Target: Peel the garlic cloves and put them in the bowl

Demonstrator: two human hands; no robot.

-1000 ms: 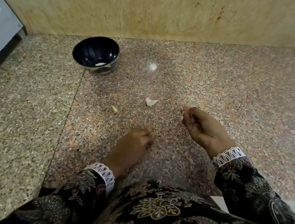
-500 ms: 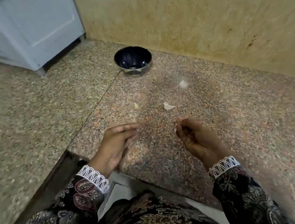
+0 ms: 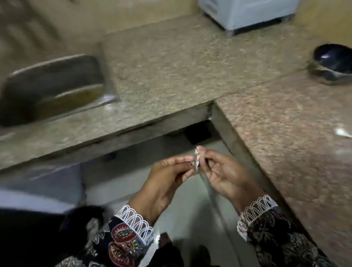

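Both my hands meet in front of me, off the counter and above the floor gap. My right hand (image 3: 222,173) and my left hand (image 3: 170,176) pinch a small pale garlic clove (image 3: 197,158) between their fingertips, its papery skin sticking up. The dark bowl (image 3: 338,65) stands on the reddish granite counter (image 3: 298,144) at the far right, well away from my hands. A white bit of garlic or peel (image 3: 342,133) lies on that counter to the right of my hands. The picture is blurred by motion.
A steel sink (image 3: 49,88) is set in the grey counter at the left. A white appliance (image 3: 251,1) stands at the back. The two counters meet in a corner, with a dark gap and floor below where my hands are.
The view has swung left, so the bowl now lies far right and the sink has come into sight. My hands have left the counter and come together on the clove.
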